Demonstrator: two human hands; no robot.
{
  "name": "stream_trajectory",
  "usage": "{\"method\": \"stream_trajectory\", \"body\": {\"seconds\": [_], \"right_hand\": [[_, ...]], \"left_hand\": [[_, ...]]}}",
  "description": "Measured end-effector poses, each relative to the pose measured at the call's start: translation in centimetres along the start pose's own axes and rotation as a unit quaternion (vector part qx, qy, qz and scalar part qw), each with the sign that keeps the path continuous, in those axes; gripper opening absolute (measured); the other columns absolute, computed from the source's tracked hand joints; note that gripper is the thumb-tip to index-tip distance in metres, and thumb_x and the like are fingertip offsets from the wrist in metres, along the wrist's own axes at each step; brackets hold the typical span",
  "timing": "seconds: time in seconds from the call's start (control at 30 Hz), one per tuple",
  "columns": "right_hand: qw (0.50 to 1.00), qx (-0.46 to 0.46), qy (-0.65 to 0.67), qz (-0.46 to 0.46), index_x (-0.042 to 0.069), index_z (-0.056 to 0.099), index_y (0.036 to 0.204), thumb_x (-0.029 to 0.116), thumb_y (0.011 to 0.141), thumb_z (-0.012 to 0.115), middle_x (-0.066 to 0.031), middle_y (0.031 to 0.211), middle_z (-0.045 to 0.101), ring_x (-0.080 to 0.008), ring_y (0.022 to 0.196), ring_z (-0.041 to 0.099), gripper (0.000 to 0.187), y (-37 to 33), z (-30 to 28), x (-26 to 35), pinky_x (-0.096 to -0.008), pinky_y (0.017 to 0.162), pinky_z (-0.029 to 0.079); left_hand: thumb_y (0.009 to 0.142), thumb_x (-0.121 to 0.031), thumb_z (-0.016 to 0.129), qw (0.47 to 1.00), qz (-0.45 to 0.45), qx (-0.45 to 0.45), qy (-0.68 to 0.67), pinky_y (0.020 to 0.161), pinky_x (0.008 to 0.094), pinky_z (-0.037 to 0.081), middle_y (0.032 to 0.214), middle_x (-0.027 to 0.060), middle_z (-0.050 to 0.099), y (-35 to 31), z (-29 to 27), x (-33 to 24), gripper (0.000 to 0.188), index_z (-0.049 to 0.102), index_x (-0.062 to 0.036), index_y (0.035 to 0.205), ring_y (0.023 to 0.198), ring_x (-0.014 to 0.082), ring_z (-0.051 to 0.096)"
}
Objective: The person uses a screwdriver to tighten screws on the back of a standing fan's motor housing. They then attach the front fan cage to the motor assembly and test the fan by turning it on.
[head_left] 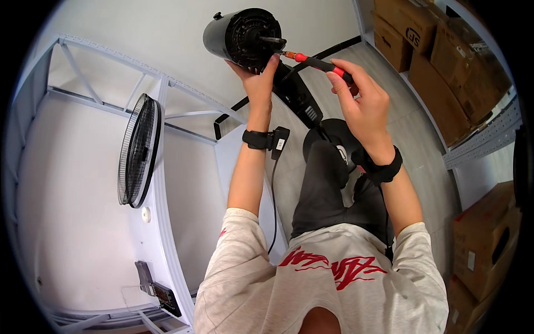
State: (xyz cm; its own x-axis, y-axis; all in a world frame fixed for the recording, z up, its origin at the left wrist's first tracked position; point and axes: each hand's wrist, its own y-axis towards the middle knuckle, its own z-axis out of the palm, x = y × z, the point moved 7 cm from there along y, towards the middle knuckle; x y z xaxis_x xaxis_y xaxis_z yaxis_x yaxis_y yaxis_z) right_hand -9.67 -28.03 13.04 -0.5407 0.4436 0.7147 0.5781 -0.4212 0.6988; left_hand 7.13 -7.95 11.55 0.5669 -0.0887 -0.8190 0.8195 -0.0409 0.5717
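Note:
In front of me is the black motor housing (253, 40) of a stand fan, its open face turned toward the right with a metal shaft (272, 40) sticking out. My left hand (257, 78) holds this housing from below, thumb up near its front edge. A black and red screwdriver (320, 63) is gripped in the fingers of my right hand (361, 97). Its tip points left and meets the housing's face close to my left thumb; the exact contact spot is too small to tell. The black stand column (297, 94) runs down from the housing to a round base (317, 133) by my feet.
A fan grille (140, 150) stands on the white shelf at left, with a small white round piece (146, 214) and a dark electronic device (165, 299) nearby. Cardboard boxes (445, 72) fill the rack at right, and more boxes (484, 239) sit lower right. A black cable hangs from my left wrist strap.

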Motion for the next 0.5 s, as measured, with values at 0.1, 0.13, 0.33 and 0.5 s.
{"method": "stream_trajectory", "body": {"seconds": [0.1, 0.13, 0.33, 0.5], "right_hand": [[1.000, -0.007, -0.005, -0.021, 0.002, 0.069, 0.114, 0.009, 0.093, 0.072, -0.0045, 0.081, 0.069, -0.0104, 0.068, 0.067, 0.023, 0.1, 0.3, 0.2, -0.0232, 0.059, 0.051], [1.000, -0.007, -0.009, -0.025, 0.002, 0.069, 0.114, 0.009, 0.093, 0.072, -0.0045, 0.080, 0.069, -0.0104, 0.068, 0.067, 0.023, 0.2, 0.4, 0.3, -0.0232, 0.059, 0.050], [0.999, -0.024, -0.004, -0.041, 0.003, 0.069, 0.108, 0.013, 0.090, 0.074, -0.0089, 0.085, 0.071, -0.0173, 0.061, 0.062, 0.021, 0.5, 0.5, 0.4, -0.0275, 0.055, 0.049], [0.999, -0.020, -0.012, -0.049, 0.004, 0.069, 0.109, 0.012, 0.090, 0.074, -0.0084, 0.086, 0.071, -0.0170, 0.060, 0.062, 0.021, 0.5, 0.7, 0.2, -0.0277, 0.054, 0.049]], "left_hand": [[0.083, -0.013, 0.081, 1.000, -0.021, 0.006, -0.021, 0.117, 0.0383, 0.029, 0.151, 0.0124, 0.037, 0.6, 0.1, 1.2, 0.107, 0.009, -0.0111, 0.160, 0.137, 0.0238, 0.042], [0.083, -0.013, 0.081, 1.000, -0.016, -0.003, -0.018, 0.117, 0.0376, 0.029, 0.151, 0.0118, 0.038, 0.6, 0.0, 1.4, 0.104, 0.011, -0.0112, 0.160, 0.136, 0.0232, 0.042], [0.087, -0.014, 0.079, 1.000, 0.004, -0.017, -0.018, 0.115, 0.0358, 0.032, 0.147, 0.0108, 0.043, 0.5, 0.0, 1.7, 0.090, 0.021, -0.0093, 0.156, 0.133, 0.0216, 0.045], [0.090, -0.016, 0.077, 0.999, 0.016, -0.023, 0.018, 0.112, 0.0355, 0.036, 0.141, 0.0100, 0.051, 0.3, -0.1, 1.2, 0.074, 0.034, -0.0075, 0.150, 0.129, 0.0210, 0.050]]}}
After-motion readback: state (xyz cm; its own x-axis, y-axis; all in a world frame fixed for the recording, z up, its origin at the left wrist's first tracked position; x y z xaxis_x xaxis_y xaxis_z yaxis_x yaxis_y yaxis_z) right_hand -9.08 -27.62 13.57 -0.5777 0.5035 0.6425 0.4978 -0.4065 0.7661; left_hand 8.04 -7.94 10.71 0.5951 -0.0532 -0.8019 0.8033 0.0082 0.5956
